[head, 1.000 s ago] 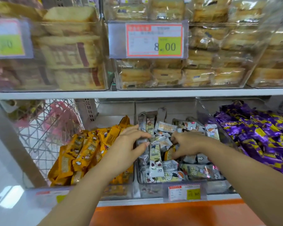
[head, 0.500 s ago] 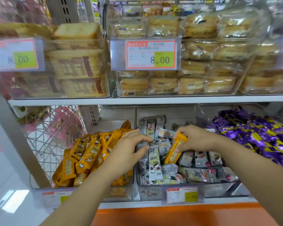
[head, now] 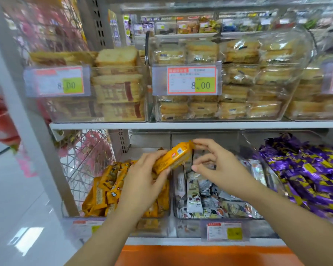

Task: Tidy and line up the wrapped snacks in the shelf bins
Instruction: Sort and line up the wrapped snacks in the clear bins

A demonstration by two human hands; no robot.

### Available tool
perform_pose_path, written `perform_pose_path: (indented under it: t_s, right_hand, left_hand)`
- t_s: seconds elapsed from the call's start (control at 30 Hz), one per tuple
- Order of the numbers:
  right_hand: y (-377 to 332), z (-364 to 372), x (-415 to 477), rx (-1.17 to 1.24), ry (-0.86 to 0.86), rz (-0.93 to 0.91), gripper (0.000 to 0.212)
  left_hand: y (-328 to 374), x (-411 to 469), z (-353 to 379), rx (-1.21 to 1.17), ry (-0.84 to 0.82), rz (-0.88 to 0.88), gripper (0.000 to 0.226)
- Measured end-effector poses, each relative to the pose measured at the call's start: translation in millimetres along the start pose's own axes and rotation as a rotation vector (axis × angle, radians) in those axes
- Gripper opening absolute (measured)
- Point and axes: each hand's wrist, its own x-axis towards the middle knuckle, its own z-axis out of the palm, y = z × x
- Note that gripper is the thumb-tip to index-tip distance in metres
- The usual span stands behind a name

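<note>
An orange wrapped snack bar (head: 173, 158) is tilted in the air above the divide between two clear bins on the lower shelf. My left hand (head: 142, 185) grips its lower end. My right hand (head: 219, 169) hovers over the middle bin, an upper fingertip touching the bar's top end and the thumb apart from it. The left bin (head: 123, 227) holds matching orange bars (head: 108, 191), roughly stacked on edge. The middle bin (head: 188, 227) holds several grey-white cartoon-printed packets (head: 206, 198) lying in disorder.
Purple-and-yellow wrapped snacks (head: 306, 173) fill the bin at the right. The upper shelf (head: 181, 125) carries clear bins of wrapped cakes with 8.00 price tags (head: 190, 80). A wire rack (head: 85, 162) stands at the left, beside the aisle floor (head: 17, 208).
My right hand lifted the orange bar out of the middle bin and carried it up and left. My left hand rose from the bin divide and took hold of it.
</note>
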Motion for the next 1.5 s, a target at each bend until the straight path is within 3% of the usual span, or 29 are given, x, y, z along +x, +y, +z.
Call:
perform_pose_path:
  t_s: [0.17,0.3,0.47,0.6,0.8,1.07,1.23,1.4,1.5]
  right_hand:
    - [19,8,8,-0.138,0.004,0.072,0.026]
    - [36,2,18,-0.257,0.114,0.167,0.024]
    - [41,-7,29,-0.460,0.035,0.185,0.041]
    - [50,-5,58,-0.550,-0.105,0.114,0.058]
    - [75,3,86,-0.423,-0.282,0.267,0.085]
    - [62,-22,53,-0.567,-0.274,0.141,0.037]
    - [42,-53,27,-0.512,-0.082,0.148,0.014]
    - [32,-59,5,-0.452,-0.327,0.213,0.009]
    - [40,-54,9,-0.409,-0.283,0.209,0.010]
  left_hand:
    - [-33,-11,-21,0.276,0.203,-0.283,0.031]
    - [-50,-14,-21,0.387,0.040,-0.400,0.031]
    - [-43,-12,-14,0.326,0.032,-0.273,0.018]
    - [-26,-1,-5,0.132,-0.024,-0.120,0.020]
    - [-5,22,16,0.012,-0.191,-0.042,0.022]
    - [-12,25,38,-0.105,-0.237,-0.076,0.017]
    - [-12,25,40,-0.119,-0.221,-0.080,0.017]
    - [-12,25,40,-0.110,-0.240,-0.076,0.016]
    - [-11,26,38,-0.099,-0.251,-0.063,0.015]
